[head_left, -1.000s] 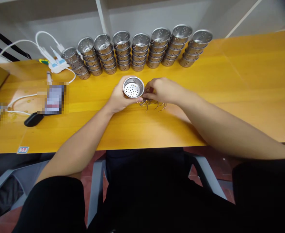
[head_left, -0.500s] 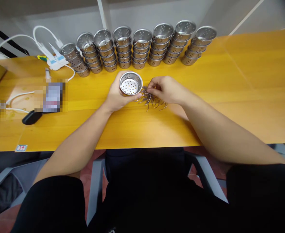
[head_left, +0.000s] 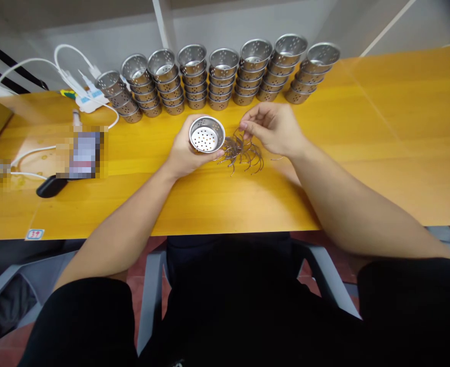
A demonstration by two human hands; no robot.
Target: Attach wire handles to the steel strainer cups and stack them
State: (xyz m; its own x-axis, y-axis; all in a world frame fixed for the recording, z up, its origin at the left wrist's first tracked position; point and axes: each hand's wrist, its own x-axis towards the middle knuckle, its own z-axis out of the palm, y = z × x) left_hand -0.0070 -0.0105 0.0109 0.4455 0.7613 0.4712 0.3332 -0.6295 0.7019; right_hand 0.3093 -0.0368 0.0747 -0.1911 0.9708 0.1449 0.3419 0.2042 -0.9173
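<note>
A perforated metal cup is tilted with its mouth toward me, and my left hand is wrapped round its left side and base. Just right of the cup lies a tangled heap of thin curved wires on the wooden table. My right hand is over the heap's upper right, thumb and forefinger pinched on a thin curved wire. One loose wire end shows below that hand.
Several stacks of perforated metal cups stand in a row at the back. On the left are a power strip with white cables, a phone and a black object. A number label marks the front edge.
My right hand has moved up and to the right, away from the cup, and a wire now shows at its fingertips. My left hand and the cup have hardly moved.
</note>
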